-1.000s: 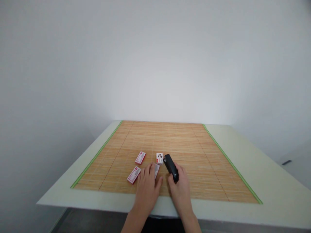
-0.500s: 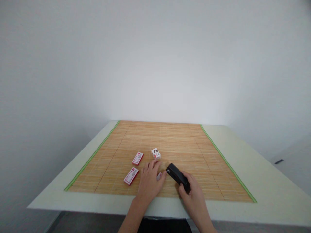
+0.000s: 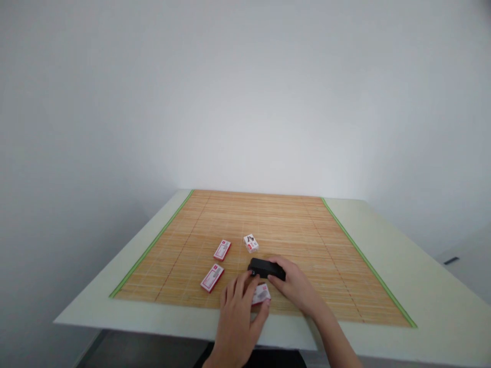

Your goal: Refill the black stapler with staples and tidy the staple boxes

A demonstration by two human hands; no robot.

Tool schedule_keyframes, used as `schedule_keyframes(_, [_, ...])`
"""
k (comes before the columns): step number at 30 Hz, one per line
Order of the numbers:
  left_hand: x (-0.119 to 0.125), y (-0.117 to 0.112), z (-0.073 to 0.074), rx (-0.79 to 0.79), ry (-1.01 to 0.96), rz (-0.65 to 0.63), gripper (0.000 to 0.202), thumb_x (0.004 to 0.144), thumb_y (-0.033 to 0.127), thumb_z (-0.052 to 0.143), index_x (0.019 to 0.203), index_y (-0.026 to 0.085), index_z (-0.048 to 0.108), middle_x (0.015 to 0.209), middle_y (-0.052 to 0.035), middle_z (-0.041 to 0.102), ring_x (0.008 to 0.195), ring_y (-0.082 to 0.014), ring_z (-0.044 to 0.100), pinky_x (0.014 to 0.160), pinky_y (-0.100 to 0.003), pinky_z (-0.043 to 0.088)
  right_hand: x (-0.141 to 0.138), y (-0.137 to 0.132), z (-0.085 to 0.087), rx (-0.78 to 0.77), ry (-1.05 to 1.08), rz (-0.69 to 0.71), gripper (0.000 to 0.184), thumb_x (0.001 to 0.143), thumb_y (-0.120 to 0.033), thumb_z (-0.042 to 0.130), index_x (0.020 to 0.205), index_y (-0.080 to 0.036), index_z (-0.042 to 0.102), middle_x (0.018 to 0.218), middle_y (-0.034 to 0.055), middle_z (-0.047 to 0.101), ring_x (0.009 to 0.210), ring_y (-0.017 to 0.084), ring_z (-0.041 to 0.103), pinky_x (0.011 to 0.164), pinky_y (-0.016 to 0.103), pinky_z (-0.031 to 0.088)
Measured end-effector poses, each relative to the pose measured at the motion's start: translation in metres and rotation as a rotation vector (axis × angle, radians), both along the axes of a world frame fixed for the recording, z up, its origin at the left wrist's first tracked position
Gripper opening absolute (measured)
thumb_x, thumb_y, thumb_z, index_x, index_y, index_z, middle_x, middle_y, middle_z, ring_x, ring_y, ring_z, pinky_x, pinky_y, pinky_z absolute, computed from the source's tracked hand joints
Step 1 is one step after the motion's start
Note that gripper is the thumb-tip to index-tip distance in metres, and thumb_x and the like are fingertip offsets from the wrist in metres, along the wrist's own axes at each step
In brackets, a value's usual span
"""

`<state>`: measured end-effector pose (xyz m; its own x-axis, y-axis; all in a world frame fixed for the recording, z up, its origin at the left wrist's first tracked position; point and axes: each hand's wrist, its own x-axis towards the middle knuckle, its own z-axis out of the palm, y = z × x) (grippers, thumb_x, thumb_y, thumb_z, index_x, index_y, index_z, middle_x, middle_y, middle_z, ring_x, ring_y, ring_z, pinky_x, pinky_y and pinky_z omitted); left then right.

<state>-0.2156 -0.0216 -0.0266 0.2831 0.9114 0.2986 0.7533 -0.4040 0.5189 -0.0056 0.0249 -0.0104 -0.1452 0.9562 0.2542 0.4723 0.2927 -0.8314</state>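
Right fingers (image 3: 279, 260) gripping black stapler (image 3: 262, 268) by one end, red-white box (image 3: 262, 293) held between left fingers (image 3: 241, 286)

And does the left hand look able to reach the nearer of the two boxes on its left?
Probably yes: that box lies left of the left hand, with only mat visible between them.

1. The near middle of the mat (image 3: 284, 220) was blocked by the left hand (image 3: 237, 312), a red-edged box (image 3: 262, 294) at its fingers and the black stapler (image 3: 264, 267) gripped by the right hand (image 3: 292, 281).
2. Leftward, passage was obstructed by a near flat box (image 3: 212, 278) and a far flat box (image 3: 222, 250).
3. Ahead, the way was partly barred by a white box (image 3: 251, 243).
4. Open room was left across the mat's right side.
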Motion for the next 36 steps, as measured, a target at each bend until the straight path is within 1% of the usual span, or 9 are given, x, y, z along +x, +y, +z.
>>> schedule_keyframes(6, [0.004, -0.002, -0.010, 0.040, 0.053, 0.094, 0.047, 0.100, 0.035, 0.051, 0.147, 0.034, 0.055, 0.153, -0.0053, 0.053, 0.132, -0.0343, 0.049, 0.111, -0.055, 0.036, -0.024, 0.014, 0.020, 0.040, -0.092, 0.115, 0.044, 0.078, -0.014, 0.065, 0.118, -0.028, 0.075, 0.114, 0.0039, 0.075, 0.107, 0.026, 0.066, 0.098, 0.042, 0.050])
schedule_keyframes(13, [0.008, -0.005, -0.006, 0.062, 0.111, 0.148, 0.041, 0.099, 0.035, 0.052, 0.139, 0.029, 0.061, 0.147, -0.0069, 0.058, 0.128, -0.0338, 0.050, 0.108, -0.054, 0.036, -0.069, 0.022, 0.035, 0.187, -0.395, -0.053, 0.029, 0.078, -0.018, 0.074, 0.104, -0.029, 0.077, 0.114, 0.0053, 0.072, 0.115, 0.029, 0.058, 0.102, 0.046, 0.041])
schedule_keyframes(18, [0.009, -0.005, -0.004, 0.113, 0.148, 0.159, 0.048, 0.100, 0.038, 0.054, 0.147, 0.032, 0.053, 0.149, -0.0044, 0.056, 0.128, -0.0309, 0.051, 0.107, -0.051, 0.038, -0.037, 0.008, 0.055, 0.297, -0.286, -0.200, 0.022, 0.084, -0.021, 0.068, 0.105, -0.026, 0.073, 0.109, 0.0055, 0.071, 0.108, 0.026, 0.060, 0.100, 0.043, 0.043])
schedule_keyframes(20, [0.010, -0.004, -0.005, 0.132, 0.158, 0.165, 0.052, 0.098, 0.039, 0.057, 0.149, 0.032, 0.052, 0.149, -0.0045, 0.056, 0.128, -0.0314, 0.052, 0.107, -0.051, 0.038, -0.010, -0.003, 0.050, 0.280, -0.180, -0.287, 0.022, 0.087, -0.027, 0.066, 0.109, -0.024, 0.070, 0.109, 0.0065, 0.070, 0.102, 0.024, 0.063, 0.093, 0.040, 0.047])
schedule_keyframes(23, [0.010, -0.003, -0.006, 0.121, 0.153, 0.167, 0.056, 0.096, 0.042, 0.060, 0.150, 0.033, 0.051, 0.150, -0.0043, 0.056, 0.128, -0.0328, 0.052, 0.107, -0.053, 0.039, 0.030, -0.018, 0.022, 0.120, 0.058, -0.470, 0.030, 0.093, -0.040, 0.060, 0.116, -0.023, 0.067, 0.111, 0.0081, 0.071, 0.090, 0.023, 0.067, 0.075, 0.034, 0.053])
schedule_keyframes(28, [0.008, -0.002, -0.006, 0.088, 0.113, 0.124, 0.056, 0.096, 0.046, 0.060, 0.149, 0.032, 0.050, 0.150, -0.0063, 0.054, 0.128, -0.0335, 0.052, 0.108, -0.054, 0.041, 0.058, -0.036, -0.025, -0.051, 0.298, -0.619, 0.047, 0.090, -0.056, 0.061, 0.119, -0.020, 0.068, 0.112, 0.0101, 0.073, 0.092, 0.025, 0.069, 0.082, 0.036, 0.055])
schedule_keyframes(31, [-0.001, -0.003, -0.008, 0.071, 0.048, 0.096, 0.056, 0.095, 0.045, 0.062, 0.147, 0.029, 0.051, 0.149, -0.0086, 0.053, 0.132, -0.0330, 0.051, 0.109, -0.053, 0.042, 0.057, -0.050, -0.026, -0.032, 0.309, -0.707, 0.059, 0.088, -0.061, 0.061, 0.130, -0.020, 0.065, 0.115, 0.0107, 0.072, 0.094, 0.024, 0.069, 0.081, 0.036, 0.054])
schedule_keyframes(34, [-0.021, -0.003, -0.010, 0.022, -0.003, 0.049, 0.054, 0.092, 0.043, 0.067, 0.142, 0.027, 0.054, 0.142, -0.0099, 0.056, 0.131, -0.0325, 0.052, 0.109, -0.051, 0.044, 0.047, -0.067, -0.021, 0.067, 0.274, -0.848, 0.058, 0.092, -0.061, 0.059, 0.134, -0.022, 0.062, 0.117, 0.0102, 0.069, 0.095, 0.022, 0.066, 0.079, 0.033, 0.052])
schedule_keyframes(36, [-0.034, 0.000, -0.009, -0.028, 0.000, -0.017, 0.048, 0.090, 0.040, 0.069, 0.135, 0.029, 0.058, 0.133, -0.0084, 0.061, 0.125, -0.0318, 0.056, 0.106, -0.051, 0.046, 0.035, -0.077, -0.022, -0.052, 0.353, -0.717, 0.057, 0.092, -0.064, 0.059, 0.131, -0.022, 0.062, 0.109, 0.0091, 0.069, 0.084, 0.020, 0.064, 0.069, 0.030, 0.052])
